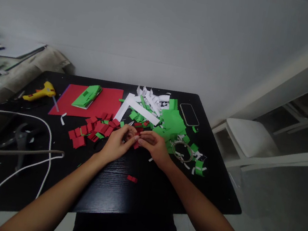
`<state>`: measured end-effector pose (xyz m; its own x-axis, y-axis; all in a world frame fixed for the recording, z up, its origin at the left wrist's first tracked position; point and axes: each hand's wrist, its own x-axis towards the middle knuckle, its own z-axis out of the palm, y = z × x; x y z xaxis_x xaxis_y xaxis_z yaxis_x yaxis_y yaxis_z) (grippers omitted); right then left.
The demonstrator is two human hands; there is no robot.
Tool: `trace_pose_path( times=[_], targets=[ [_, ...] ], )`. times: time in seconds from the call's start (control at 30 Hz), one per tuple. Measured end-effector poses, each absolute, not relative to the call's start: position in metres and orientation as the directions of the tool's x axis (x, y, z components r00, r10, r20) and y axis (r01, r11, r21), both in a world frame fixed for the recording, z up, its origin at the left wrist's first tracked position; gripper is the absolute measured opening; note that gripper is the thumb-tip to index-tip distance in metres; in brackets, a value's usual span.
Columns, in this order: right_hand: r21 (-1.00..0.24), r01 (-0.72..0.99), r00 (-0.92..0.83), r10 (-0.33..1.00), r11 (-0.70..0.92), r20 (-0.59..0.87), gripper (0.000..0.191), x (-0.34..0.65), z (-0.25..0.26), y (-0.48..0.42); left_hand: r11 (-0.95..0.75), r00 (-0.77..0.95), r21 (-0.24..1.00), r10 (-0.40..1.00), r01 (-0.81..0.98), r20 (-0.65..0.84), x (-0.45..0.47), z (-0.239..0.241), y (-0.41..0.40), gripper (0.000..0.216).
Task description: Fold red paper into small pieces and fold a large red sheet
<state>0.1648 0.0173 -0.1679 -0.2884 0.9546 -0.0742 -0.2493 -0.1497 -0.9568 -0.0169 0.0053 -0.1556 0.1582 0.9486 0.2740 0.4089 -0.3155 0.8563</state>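
Observation:
My left hand and my right hand meet over the middle of the black table, fingers pinched together on a small red paper piece. A heap of red paper squares lies just left of my left hand. Green paper pieces and white paper strips are piled behind and to the right of my right hand. One loose red scrap lies on the table nearer to me.
A red sheet with folded green paper on it lies at the back left, beside a yellow glue gun. A phone, a tape ring, scissors and a white cable are also here. A white chair stands right.

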Motion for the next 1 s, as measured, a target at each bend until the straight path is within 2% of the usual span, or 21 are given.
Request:
trace_pose_path(
  times=[0.43, 0.8, 1.0],
  targets=[
    [-0.984, -0.169, -0.297, 0.955, -0.057, -0.005, 0.039, 0.1652, -0.1719, 0.0174, -0.286, 0.146, 0.902, 0.957, 0.324, 0.251, -0.0171, -0.1579, 0.0062, 0.022],
    [-0.991, -0.128, -0.260, 0.964, 0.025, 0.057, 0.027, 0.1649, -0.1713, 0.0182, -0.287, 0.168, 0.898, 0.955, 0.335, 0.243, -0.0167, -0.1588, 0.0045, 0.019],
    [-0.995, -0.077, -0.208, 0.975, 0.057, 0.072, 0.027, 0.1631, -0.1703, 0.0146, -0.285, 0.175, 0.904, 0.955, 0.318, 0.239, -0.0133, -0.1574, 0.0041, 0.018]
  ],
)
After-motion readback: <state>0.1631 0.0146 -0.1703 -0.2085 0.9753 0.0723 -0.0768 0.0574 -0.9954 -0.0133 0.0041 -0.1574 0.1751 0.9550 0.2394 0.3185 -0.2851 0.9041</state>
